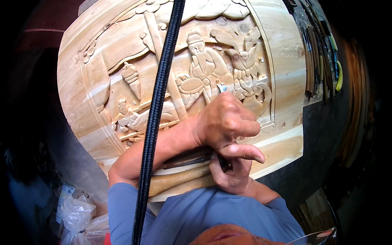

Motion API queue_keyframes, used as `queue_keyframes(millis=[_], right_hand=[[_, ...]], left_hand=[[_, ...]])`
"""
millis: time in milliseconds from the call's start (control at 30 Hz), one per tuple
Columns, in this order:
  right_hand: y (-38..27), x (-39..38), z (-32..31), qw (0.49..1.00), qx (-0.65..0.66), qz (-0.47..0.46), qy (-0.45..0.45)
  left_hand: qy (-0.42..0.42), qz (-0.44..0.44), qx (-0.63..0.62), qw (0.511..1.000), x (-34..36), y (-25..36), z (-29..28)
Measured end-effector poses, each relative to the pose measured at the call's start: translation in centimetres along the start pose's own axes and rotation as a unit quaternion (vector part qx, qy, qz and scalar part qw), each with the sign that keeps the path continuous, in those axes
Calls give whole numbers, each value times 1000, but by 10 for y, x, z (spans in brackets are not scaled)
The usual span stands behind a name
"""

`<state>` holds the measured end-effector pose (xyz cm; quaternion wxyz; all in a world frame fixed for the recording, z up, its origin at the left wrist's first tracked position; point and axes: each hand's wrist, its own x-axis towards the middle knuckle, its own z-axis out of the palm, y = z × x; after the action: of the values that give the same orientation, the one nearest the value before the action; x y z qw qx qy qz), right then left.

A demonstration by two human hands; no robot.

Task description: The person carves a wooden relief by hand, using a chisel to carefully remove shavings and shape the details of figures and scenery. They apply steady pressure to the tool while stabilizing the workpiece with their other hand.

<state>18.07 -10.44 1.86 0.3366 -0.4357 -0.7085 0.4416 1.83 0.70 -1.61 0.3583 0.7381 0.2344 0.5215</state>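
Note:
A large pale wooden panel (286,73) carved in relief lies before me, with a bearded figure in a hat (200,57) near its middle. My left hand (228,122) is closed in a fist on a carving chisel, its thumb stretched to the right. Only the chisel's shiny tip (221,87) shows past the knuckles, against the carving just below the bearded figure. Close beneath, at the panel's near edge, my right hand (233,173) is curled around the chisel's rear end, mostly hidden by the left hand.
A thick wooden handle (179,180) and dark slim tools (188,158) lie at the panel's near edge. Several carving tools (316,57) line the right side. A black braided cord (159,94) crosses the view. Plastic bags (77,212) sit at lower left.

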Motion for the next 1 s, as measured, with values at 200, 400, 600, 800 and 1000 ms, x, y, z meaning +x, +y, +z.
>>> queue_keyframes(millis=[200, 400, 600, 800, 1000], right_hand=[[7, -2, 5, 1000, -1, -9, 12], [10, 3, 7, 1000, -3, -11, 13], [13, 4, 1, 1000, -13, -14, 1], [-3, 9, -11, 999, -31, 3, -20], [7, 7, -5, 1000, -9, -4, -19]], left_hand=[[-2, 0, 0, 1000, 1, -1, -1], [-14, -5, 16, 1000, 1, -1, -3], [-19, 10, 15, 1000, 3, -4, -5], [4, 26, -10, 1000, -1, -5, 4], [-6, 20, 3, 1000, 0, -7, 0]])
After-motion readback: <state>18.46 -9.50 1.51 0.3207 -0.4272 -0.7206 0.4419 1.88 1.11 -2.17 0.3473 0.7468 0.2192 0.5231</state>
